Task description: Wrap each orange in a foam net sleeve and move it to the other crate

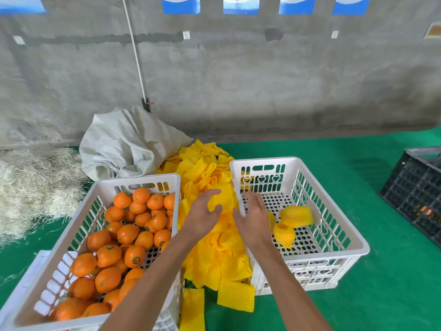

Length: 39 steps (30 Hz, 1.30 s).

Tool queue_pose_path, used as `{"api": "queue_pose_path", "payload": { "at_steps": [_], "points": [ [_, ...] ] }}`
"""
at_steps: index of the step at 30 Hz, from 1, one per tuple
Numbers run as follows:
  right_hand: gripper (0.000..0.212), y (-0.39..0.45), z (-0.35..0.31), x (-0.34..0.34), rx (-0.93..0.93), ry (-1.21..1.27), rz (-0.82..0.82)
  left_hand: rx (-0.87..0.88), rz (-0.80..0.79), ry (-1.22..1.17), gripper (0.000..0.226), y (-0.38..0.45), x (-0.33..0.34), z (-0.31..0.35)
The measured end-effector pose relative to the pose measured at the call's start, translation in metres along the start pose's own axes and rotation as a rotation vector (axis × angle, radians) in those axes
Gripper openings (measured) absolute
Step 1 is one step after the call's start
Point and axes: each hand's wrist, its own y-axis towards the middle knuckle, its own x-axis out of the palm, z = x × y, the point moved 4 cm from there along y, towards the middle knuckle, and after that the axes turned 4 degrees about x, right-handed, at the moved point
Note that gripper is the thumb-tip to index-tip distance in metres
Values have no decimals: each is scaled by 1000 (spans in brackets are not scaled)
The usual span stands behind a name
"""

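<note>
A white crate (55, 266) at the left holds several bare oranges (108, 255). To its right, another white crate (338, 225) holds two oranges wrapped in yellow foam net, one (296, 216) above the other (284, 235). A pile of loose yellow foam net sleeves (222, 256) lies between the crates. My left hand (201, 215) hovers over the pile and holds one foam net sleeve (222, 199) between thumb and fingers. My right hand (253, 219) is beside it over the right crate's left rim, with straight fingers and nothing in it.
A grey woven sack (126, 144) lies behind the pile, with straw (33, 185) to its left. A black crate (415, 189) stands at the right edge. The floor is green matting (393, 295), and a concrete wall is behind.
</note>
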Motion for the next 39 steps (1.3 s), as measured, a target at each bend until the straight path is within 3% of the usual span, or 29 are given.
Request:
{"api": "queue_pose_path", "payload": {
  "at_steps": [8,11,16,21,26,32,39],
  "points": [
    [56,-16,-4,94,-18,-201,-441,-182,46,168,47,-39,-71,-80],
    [54,-24,-11,125,-38,-299,-522,-242,85,155,45,-56,-92,-104],
    [53,-28,-10,140,-54,-504,-488,-357,44,239,52,-70,-111,-147],
    [48,-28,-18,150,-46,-389,-465,-532,-57,436,52,-82,-138,-188],
    [42,-18,-44,139,-109,-146,-324,-639,-152,797,54,-84,-155,-214],
    [26,-8,-78,118,-190,113,-141,-636,-244,1029,55,-82,-159,-236],
    [17,-7,-95,103,-222,314,-26,-531,-99,1014,36,-78,-164,-216]
  ]
}}
